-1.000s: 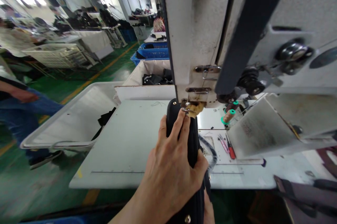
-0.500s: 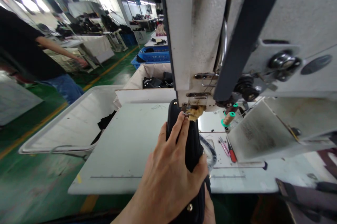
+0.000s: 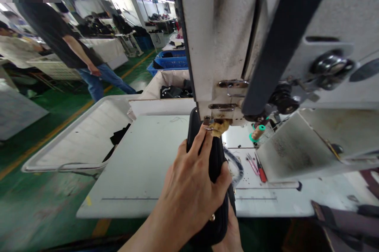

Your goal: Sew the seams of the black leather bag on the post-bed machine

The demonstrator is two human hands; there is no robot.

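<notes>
A long black padded piece [image 3: 217,161] with rounded ends lies under the head of a sewing machine [image 3: 204,46]. Across its top rests my left hand [image 3: 192,185], two fingertips close to the needle area and the thumb on the right side, gripping the piece. Below and to the right, my right hand [image 3: 232,232] is at the near end of the piece, mostly hidden beneath it; its fingertips are out of sight. A yellowish scrap [image 3: 219,127] hangs by the needle area.
Pink snips [image 3: 252,164], a red-handled tool [image 3: 261,173] and a thread spool [image 3: 258,132] lie right of the machine. A white bin [image 3: 74,133] stands left of the table [image 3: 139,157]. A person [image 3: 59,34] walks beyond it.
The black piece has moved slightly away from me under the machine head, and my left hand has shifted little. The person at the left has moved rightward and farther off.
</notes>
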